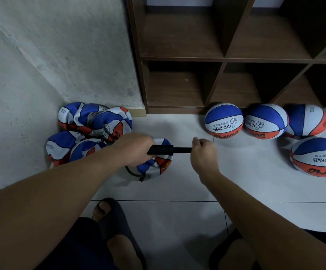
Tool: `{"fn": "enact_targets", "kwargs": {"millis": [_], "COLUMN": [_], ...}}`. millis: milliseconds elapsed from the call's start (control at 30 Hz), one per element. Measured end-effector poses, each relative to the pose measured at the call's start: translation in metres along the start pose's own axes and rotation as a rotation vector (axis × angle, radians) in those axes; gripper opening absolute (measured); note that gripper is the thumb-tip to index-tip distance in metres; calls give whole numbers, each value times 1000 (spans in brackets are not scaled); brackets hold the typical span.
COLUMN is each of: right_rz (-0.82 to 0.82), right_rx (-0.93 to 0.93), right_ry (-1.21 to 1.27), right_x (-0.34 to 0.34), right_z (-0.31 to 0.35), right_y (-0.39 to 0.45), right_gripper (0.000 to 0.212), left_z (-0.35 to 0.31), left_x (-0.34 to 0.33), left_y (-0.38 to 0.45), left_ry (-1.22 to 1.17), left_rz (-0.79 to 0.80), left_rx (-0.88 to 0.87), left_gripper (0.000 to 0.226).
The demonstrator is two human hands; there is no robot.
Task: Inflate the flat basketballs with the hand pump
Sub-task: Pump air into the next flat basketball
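A black hand pump (161, 150) lies level above a flat blue, white and orange basketball (159, 166) on the floor. My left hand (135, 148) grips the pump's barrel. My right hand (203, 152) grips the handle end, with a short length of black rod (182, 150) showing between barrel and hand. A thin black hose (134, 173) curls from under my left hand down to the flat ball. Several more flat basketballs (92, 129) are piled in the corner at the left.
Several inflated basketballs (224, 120) stand on the white tiled floor (246, 182) at the right, in front of a dark wooden cubby shelf (224, 59). A rough white wall (51, 55) closes the left side. My feet in dark sandals (109, 213) are at the bottom.
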State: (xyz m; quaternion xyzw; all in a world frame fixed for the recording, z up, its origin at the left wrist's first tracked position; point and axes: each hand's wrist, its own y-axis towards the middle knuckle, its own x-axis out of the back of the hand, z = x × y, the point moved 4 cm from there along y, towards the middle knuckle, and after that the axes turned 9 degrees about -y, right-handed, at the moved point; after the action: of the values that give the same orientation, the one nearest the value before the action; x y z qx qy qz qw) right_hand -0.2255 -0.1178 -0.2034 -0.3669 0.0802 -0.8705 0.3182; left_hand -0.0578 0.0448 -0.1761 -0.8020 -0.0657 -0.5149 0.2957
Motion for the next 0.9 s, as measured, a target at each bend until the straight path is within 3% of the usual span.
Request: {"fn": "enact_targets", "kwargs": {"millis": [267, 567, 767, 900], "right_rz": [46, 133, 16, 9], "right_rx": [34, -10, -169, -120], "right_ry": [-13, -68, 76, 7], "right_x": [-27, -12, 42, 30], "right_z": [5, 9, -5, 1], "right_y": [-19, -5, 32, 26], "right_gripper": [45, 41, 20, 25], "left_z": [-15, -5, 13, -10], "left_x": [-18, -18, -2, -2], "left_y": [3, 1, -3, -2], "left_ry": [-2, -28, -48, -9], "left_rz": [57, 27, -30, -66], "left_rx": [-31, -44, -10, -60], "left_gripper": [23, 21, 22, 21]}}
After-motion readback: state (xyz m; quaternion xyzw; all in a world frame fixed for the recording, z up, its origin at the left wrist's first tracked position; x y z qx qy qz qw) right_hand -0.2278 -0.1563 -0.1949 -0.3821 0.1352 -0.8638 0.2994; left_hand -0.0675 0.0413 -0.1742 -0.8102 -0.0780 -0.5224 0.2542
